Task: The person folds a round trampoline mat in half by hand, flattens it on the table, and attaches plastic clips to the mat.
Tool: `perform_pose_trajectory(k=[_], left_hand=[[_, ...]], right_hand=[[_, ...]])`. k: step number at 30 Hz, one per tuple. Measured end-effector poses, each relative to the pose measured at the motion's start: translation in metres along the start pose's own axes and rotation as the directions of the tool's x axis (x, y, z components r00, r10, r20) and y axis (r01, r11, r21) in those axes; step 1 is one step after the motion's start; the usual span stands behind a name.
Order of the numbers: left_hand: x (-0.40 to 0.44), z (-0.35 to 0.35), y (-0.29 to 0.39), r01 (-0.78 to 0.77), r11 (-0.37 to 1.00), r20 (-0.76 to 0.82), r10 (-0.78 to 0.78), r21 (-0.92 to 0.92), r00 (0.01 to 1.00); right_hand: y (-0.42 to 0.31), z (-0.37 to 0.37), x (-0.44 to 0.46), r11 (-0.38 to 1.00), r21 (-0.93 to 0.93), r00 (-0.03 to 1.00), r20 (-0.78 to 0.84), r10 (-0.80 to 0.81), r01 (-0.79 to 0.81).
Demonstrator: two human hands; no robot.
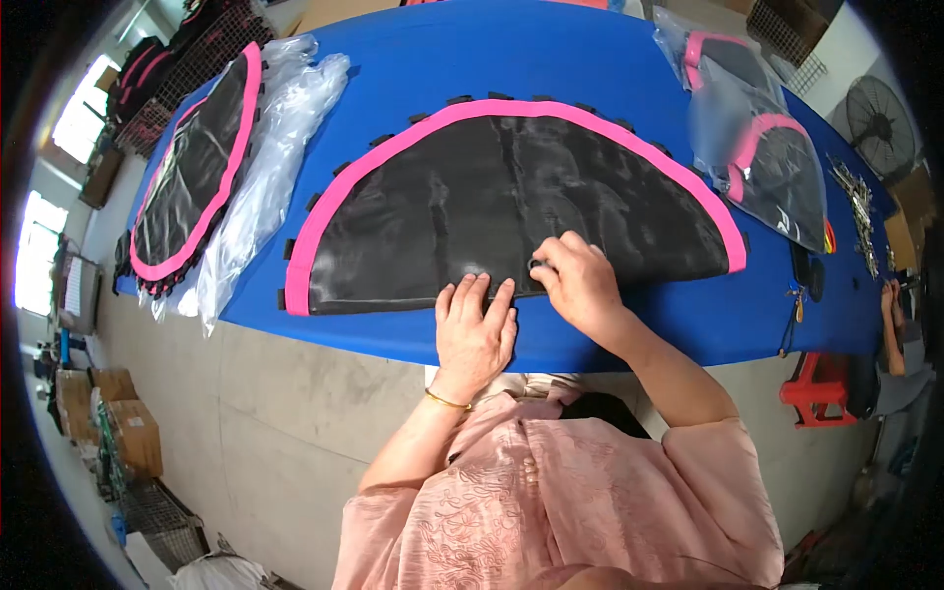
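So the main piece is a big black half-moon panel of slightly shiny fabric [482, 211], lying in the middle of the table, straight side toward the person. A flat hot-pink fabric border [536, 109] runs around the curve, with stubby black tabs [500, 96] poking out past it. The black part looks a bit rippled.

Left hand [477, 329] is at about 6:30 on the panel, palm down, fingers slightly apart and resting on the straight edge. Right hand [582, 285] is at 5 o'clock, thumb and forefinger pinched together on a small dark bit [536, 264]; can't tell if that's part of the panel.

Underneath it all is a smooth blue table cover [413, 59]. At 9 o'clock there's another pink-edged black panel [202, 162], beside crinkly clear plastic [275, 187]. Between 2 and 3, more pink-trimmed black pieces [787, 162] sit in glossy clear bags. Shiny metal bits [862, 211] are heaped at 3, and a red plastic stool [816, 391] stands on the floor at 4.
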State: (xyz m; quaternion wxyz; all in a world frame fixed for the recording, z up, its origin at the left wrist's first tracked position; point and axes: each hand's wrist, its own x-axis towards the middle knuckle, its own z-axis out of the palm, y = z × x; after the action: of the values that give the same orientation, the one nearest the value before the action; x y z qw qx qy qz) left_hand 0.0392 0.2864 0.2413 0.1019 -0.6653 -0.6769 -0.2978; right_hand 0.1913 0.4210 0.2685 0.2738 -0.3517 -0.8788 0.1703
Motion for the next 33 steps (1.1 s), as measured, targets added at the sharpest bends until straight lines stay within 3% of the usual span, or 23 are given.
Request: perform_pose_trajectory(k=[8,14,22,24,27,33], left_hand=[[-0.005,-0.007,-0.013,0.053,0.989,-0.010,-0.054,-0.135,0.998],[-0.008,-0.031,-0.058,0.227,0.968,-0.123,-0.214,0.108,0.969],[-0.018,-0.017,-0.070,0.233,0.965,-0.144,-0.215,0.123,0.966],[-0.019,-0.016,-0.071,0.238,0.965,-0.149,-0.220,0.111,0.964],[-0.018,-0.017,-0.070,0.249,0.964,-0.159,-0.233,0.094,0.959],[-0.018,-0.016,-0.071,0.249,0.966,-0.161,-0.235,0.074,0.959]], right_hand=[[-0.018,0.027,0.016,0.990,0.090,0.992,0.056,-0.114,0.109],[-0.048,0.059,0.056,0.974,0.126,0.977,0.082,-0.198,0.187],[-0.056,0.096,0.114,0.991,0.058,0.988,0.082,-0.129,0.124],[-0.060,0.091,0.104,0.989,0.046,0.986,0.082,-0.146,0.143],[-0.071,0.079,0.076,0.987,0.097,0.963,0.224,-0.151,0.132],[-0.056,0.043,0.027,0.987,0.074,0.980,0.129,-0.152,0.143]])
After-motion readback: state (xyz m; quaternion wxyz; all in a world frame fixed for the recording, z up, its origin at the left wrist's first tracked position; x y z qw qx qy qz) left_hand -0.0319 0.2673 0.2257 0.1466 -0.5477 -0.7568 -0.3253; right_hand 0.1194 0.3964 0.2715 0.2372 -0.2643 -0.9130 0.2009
